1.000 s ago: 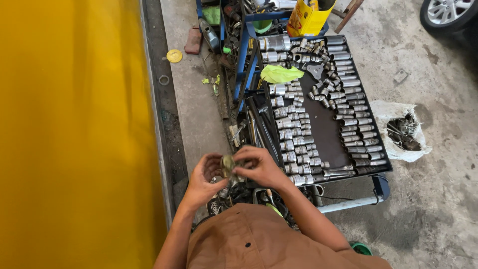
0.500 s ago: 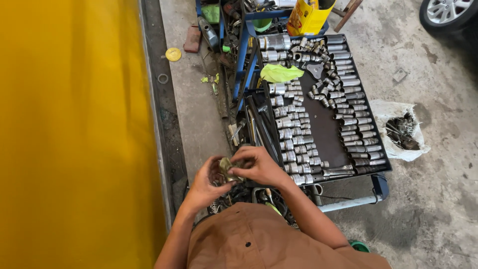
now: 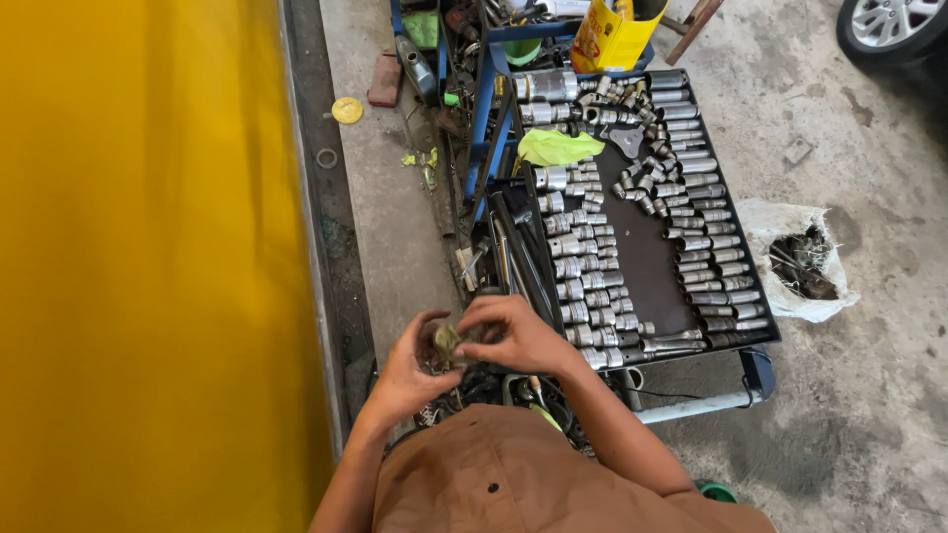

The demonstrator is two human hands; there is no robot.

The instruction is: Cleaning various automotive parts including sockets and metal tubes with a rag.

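My left hand and my right hand meet in front of me, both closed around a small dull metal part held between the fingertips. The part is mostly hidden by my fingers, so its kind is unclear. Under my hands lies a dark heap of tools and scrap. Just right of my right hand stands a black tray with rows of several chrome sockets.
A yellow panel fills the left side, edged by a metal rail. A blue cart frame, a green rag, a yellow container, a white bag of scrap and a car wheel sit on the concrete floor.
My hands stay together on the small part; the fingers have shifted slightly around it. Nothing else has moved.
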